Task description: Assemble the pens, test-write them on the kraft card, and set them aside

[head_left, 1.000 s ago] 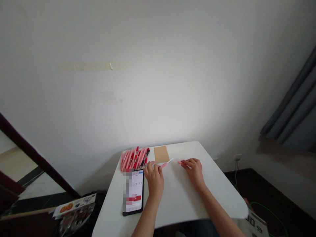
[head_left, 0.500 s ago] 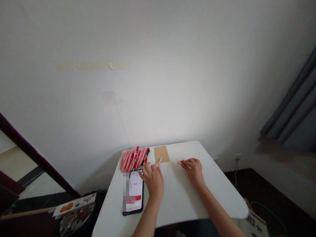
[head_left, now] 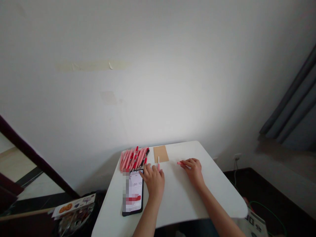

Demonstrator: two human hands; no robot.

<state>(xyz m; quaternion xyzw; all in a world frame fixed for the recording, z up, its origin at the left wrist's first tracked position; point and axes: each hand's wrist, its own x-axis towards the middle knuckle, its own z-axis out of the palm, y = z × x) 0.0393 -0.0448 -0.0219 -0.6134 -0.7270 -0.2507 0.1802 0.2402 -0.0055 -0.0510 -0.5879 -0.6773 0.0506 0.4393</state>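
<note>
My left hand [head_left: 155, 181] is palm down just right of the phone. Between its thumb and index finger it holds a pink pen [head_left: 158, 166], whose thin white end points away from me over the edge of a brown card [head_left: 161, 153]. My right hand [head_left: 194, 171] pinches a short pink piece, seemingly a pen cap [head_left: 179, 163], above the right half of the table. Its fingers cover part of that piece. Beyond my left hand lies a pile of pink, red and black pens [head_left: 133, 158].
A phone [head_left: 136, 194] showing a running timer lies on the white table [head_left: 180, 200], left of my left hand. The wall [head_left: 158, 98] stands right behind the table. At the lower left is a bag of clutter with a printed box [head_left: 74, 205]; a grey curtain [head_left: 293, 112] hangs at right.
The pen in my left hand has turned from slanting right to pointing nearly straight away from me. My right hand stays in place. The timer went from 12 to 13.
</note>
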